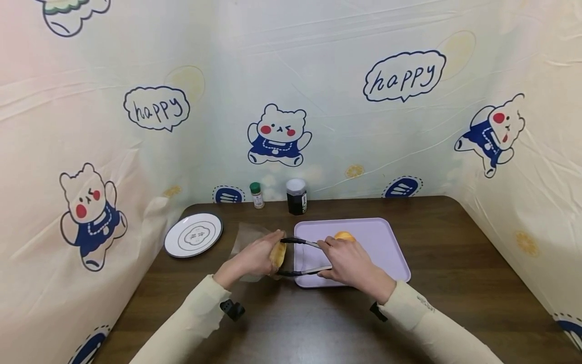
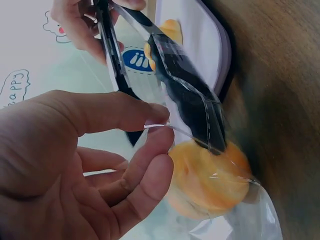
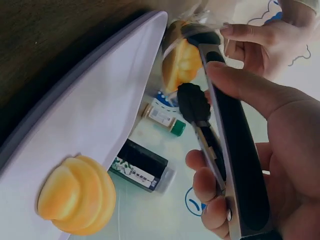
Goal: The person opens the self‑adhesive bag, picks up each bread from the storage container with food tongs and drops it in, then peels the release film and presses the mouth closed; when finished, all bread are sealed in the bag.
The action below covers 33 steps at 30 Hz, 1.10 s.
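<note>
My left hand pinches the edge of a clear plastic bag between thumb and fingertips. A golden bread roll lies inside the bag, beside that hand. With my right hand I grip metal tongs that have black handles and black tips. The tongs' arms are spread apart, and their tips reach to the bag's mouth at the roll; whether they touch it, I cannot tell. Another bread roll rests on a lilac tray, partly hidden behind my right hand in the head view.
A white plate with a dark rim stands at the left of the brown table. Towards the back are a small green-capped bottle and a dark jar with a pale lid. Printed cloth hangs around the table.
</note>
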{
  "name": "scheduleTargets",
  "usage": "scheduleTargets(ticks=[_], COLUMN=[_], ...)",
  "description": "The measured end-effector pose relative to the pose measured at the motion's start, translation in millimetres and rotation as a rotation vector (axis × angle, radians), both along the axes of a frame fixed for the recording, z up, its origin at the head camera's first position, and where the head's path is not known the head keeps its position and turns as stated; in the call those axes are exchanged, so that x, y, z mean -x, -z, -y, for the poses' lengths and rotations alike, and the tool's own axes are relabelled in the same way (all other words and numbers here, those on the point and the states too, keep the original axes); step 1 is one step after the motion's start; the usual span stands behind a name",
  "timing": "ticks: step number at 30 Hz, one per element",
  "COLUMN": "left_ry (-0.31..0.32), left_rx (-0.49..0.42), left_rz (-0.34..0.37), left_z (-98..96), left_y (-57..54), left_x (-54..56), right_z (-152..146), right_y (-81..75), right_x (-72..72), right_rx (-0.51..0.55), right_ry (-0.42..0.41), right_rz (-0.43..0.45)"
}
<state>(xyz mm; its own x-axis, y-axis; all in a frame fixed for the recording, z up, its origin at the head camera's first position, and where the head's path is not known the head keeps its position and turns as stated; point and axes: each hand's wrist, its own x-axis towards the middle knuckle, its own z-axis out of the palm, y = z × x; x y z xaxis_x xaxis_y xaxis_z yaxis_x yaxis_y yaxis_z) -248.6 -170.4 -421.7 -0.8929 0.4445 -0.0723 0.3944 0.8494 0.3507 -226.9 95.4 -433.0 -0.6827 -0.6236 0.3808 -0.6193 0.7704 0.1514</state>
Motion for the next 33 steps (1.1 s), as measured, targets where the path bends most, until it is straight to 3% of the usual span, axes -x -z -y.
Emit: scheduleTargets(ticks=[11, 21, 29, 33], left_ry=[-0.081, -0.021, -0.036, -0.01], left_rx=[0.044, 0.007, -0.01, -0.017], left_rz=[0.022, -0.031, -0.01, -0.017], left_z=[-3.4, -7.6, -6.7, -7.5], left_y=[-3.9, -6.1, -5.1, -2.8], left_x=[-2.5, -4.7, -5.3, -7.0], right_z=[2.2, 5.0, 6.0, 5.6], right_y=[2.0, 1.1, 2.0, 2.0], right_x=[-1.9, -2.5, 0.1, 3.7], right_rx=[0.002, 0.066, 0.005, -0.001], right_ry=[0.029, 0.034, -0.023, -0.02], right_rz=[0.061, 0.12, 0.035, 0.082])
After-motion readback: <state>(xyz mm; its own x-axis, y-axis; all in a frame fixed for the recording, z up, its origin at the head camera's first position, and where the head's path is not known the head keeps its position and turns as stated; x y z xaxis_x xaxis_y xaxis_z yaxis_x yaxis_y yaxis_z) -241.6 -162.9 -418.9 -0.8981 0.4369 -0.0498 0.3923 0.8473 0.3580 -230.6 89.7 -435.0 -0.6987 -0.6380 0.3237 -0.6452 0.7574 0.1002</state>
